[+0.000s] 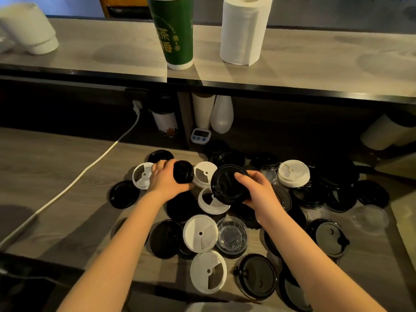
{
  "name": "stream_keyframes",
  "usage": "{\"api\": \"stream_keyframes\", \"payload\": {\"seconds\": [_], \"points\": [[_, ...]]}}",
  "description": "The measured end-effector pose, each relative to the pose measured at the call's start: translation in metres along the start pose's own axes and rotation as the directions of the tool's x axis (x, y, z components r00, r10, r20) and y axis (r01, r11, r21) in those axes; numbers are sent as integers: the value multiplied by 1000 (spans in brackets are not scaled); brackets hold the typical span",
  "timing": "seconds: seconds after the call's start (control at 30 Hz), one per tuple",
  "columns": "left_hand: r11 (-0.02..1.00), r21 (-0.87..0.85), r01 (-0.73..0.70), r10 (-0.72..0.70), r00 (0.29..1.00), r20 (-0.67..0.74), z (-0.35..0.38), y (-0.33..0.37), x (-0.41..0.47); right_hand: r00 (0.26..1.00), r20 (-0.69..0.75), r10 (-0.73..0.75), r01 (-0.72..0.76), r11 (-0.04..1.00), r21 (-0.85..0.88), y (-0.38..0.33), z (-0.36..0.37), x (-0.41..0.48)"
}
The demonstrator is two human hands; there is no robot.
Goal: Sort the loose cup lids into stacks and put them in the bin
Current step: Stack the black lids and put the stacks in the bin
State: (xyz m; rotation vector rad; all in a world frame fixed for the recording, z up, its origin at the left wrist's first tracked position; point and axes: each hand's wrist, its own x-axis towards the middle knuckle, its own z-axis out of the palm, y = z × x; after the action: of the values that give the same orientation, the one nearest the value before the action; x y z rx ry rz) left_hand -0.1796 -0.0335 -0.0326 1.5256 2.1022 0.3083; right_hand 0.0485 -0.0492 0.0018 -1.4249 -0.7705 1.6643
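Black, white and clear cup lids lie scattered over the wooden counter. My left hand grips a small stack of black lids, held on edge above the pile. My right hand holds a larger black lid, tilted with its top facing left toward the stack. A stack of white lids stands at the back right of the heap. Single white lids and a clear lid lie near my forearms. No bin is in view.
A white cable runs across the counter's left side to a plug. Under the raised shelf stand cups, a white bottle and a small timer. On the shelf stand a green cup and a paper towel roll.
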Motion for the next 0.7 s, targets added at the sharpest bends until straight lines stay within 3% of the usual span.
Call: {"api": "stream_keyframes", "payload": {"seconds": [0.17,0.3,0.43,0.57,0.7], "points": [[947,-223,-230,228,973,-34,-11,49,-49,999,-13,51,-50,996,76,2,-6,0],[885,-203,-420,426,904,-11,-5,83,-75,999,2,33,-33,990,136,-2,-18,-9],[855,-164,-492,504,863,39,11,106,-82,999,27,22,-27,976,216,-8,-31,-22],[834,-104,-542,549,834,58,27,126,-91,997,68,-45,32,984,175,-7,-55,-38],[780,-34,-625,624,771,124,41,150,-105,993,21,-119,117,989,86,-11,-89,-55]]}}
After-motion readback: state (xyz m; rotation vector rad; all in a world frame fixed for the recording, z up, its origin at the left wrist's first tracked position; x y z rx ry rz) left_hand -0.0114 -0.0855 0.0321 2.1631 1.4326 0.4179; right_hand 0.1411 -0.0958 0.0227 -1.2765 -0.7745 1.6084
